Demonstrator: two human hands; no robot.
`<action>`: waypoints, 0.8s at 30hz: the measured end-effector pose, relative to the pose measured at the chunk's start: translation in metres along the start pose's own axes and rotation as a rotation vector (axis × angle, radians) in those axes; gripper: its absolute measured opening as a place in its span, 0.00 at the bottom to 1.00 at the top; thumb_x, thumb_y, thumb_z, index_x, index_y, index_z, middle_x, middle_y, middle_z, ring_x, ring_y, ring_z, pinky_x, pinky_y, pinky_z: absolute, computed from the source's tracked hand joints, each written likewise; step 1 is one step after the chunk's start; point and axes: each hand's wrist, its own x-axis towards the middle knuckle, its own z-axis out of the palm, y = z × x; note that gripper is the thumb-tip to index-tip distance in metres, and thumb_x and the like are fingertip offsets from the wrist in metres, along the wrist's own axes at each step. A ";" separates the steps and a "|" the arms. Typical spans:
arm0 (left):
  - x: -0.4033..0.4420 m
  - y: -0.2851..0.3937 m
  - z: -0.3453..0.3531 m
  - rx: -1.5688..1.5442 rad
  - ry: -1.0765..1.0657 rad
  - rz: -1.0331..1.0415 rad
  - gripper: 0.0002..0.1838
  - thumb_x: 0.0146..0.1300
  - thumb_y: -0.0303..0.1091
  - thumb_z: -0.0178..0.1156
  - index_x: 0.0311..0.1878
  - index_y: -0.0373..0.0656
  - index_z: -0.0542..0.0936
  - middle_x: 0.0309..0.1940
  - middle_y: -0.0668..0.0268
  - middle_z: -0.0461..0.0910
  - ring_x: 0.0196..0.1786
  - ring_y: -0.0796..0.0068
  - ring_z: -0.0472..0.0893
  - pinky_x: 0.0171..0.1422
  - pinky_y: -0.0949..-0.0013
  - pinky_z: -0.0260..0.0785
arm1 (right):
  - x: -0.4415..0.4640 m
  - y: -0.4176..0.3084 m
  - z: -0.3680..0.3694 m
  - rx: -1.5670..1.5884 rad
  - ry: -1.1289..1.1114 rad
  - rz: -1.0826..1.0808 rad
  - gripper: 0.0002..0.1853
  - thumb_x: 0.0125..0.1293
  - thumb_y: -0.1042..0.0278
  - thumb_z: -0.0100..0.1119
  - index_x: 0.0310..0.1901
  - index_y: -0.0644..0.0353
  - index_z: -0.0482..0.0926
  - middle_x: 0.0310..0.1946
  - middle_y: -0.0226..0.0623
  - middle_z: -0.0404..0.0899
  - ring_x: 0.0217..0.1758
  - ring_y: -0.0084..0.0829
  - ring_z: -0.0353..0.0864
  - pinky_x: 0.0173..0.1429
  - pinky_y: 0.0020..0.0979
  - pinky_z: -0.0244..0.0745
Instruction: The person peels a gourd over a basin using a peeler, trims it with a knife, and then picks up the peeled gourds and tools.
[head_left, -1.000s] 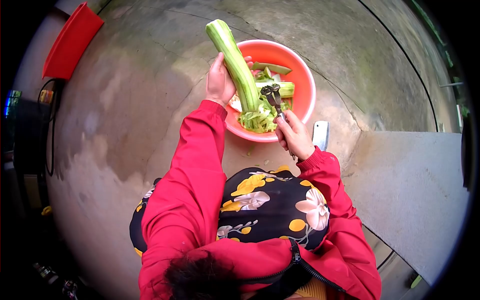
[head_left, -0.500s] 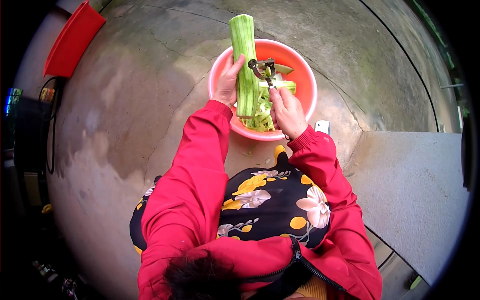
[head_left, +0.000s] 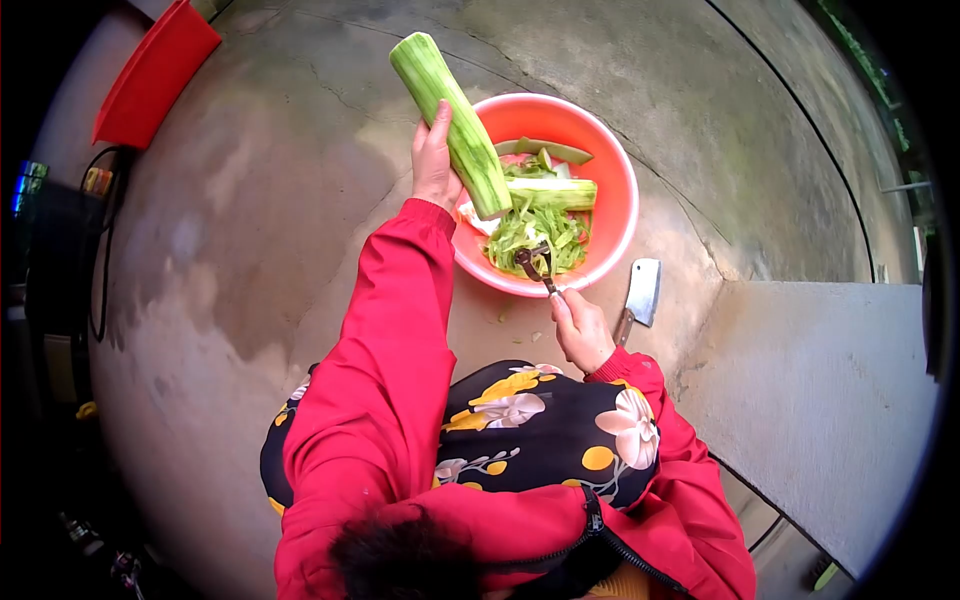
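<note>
A long pale-green striped gourd (head_left: 452, 125) tilts over the left rim of a red-orange basin (head_left: 622, 215). My left hand (head_left: 435, 160) is closed around its side. My right hand (head_left: 582, 328) grips the handle of a peeler (head_left: 535, 264), whose dark head is over the near part of the basin, apart from the gourd. Inside the basin lie green peel strips (head_left: 545, 235), a second gourd piece (head_left: 555, 193) and a curved green piece (head_left: 562, 150) near the far side.
On the concrete floor (head_left: 240, 200), right of the basin, lies a cleaver (head_left: 642, 295). A grey slab (head_left: 820, 380) is at the right. At the upper left stands a red container (head_left: 155, 75), with a black cable (head_left: 108, 250) below it.
The peeler has moved from beside the gourd down toward me in my right hand. The gourd's top has tipped to the left. More of the cleaver shows.
</note>
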 end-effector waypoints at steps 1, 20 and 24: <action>-0.005 0.000 0.003 -0.001 -0.010 0.007 0.19 0.65 0.43 0.53 0.52 0.41 0.67 0.39 0.63 0.73 0.38 0.72 0.77 0.40 0.67 0.74 | 0.004 -0.006 -0.006 0.059 -0.013 0.055 0.14 0.70 0.59 0.41 0.32 0.62 0.66 0.11 0.35 0.65 0.10 0.26 0.66 0.16 0.27 0.60; -0.006 -0.006 -0.018 -0.211 -0.157 -0.022 0.22 0.63 0.30 0.54 0.60 0.46 0.62 0.48 0.66 0.72 0.49 0.70 0.74 0.53 0.62 0.70 | 0.062 -0.006 -0.039 0.395 0.017 0.377 0.14 0.66 0.56 0.50 0.35 0.61 0.68 0.13 0.27 0.65 0.11 0.17 0.62 0.13 0.20 0.55; -0.010 -0.004 -0.018 -0.217 -0.133 -0.179 0.21 0.62 0.36 0.55 0.56 0.40 0.66 0.45 0.60 0.73 0.49 0.66 0.74 0.54 0.60 0.68 | 0.064 0.008 -0.044 0.769 -0.049 0.279 0.14 0.69 0.56 0.46 0.40 0.60 0.68 0.15 0.25 0.64 0.12 0.17 0.61 0.15 0.19 0.54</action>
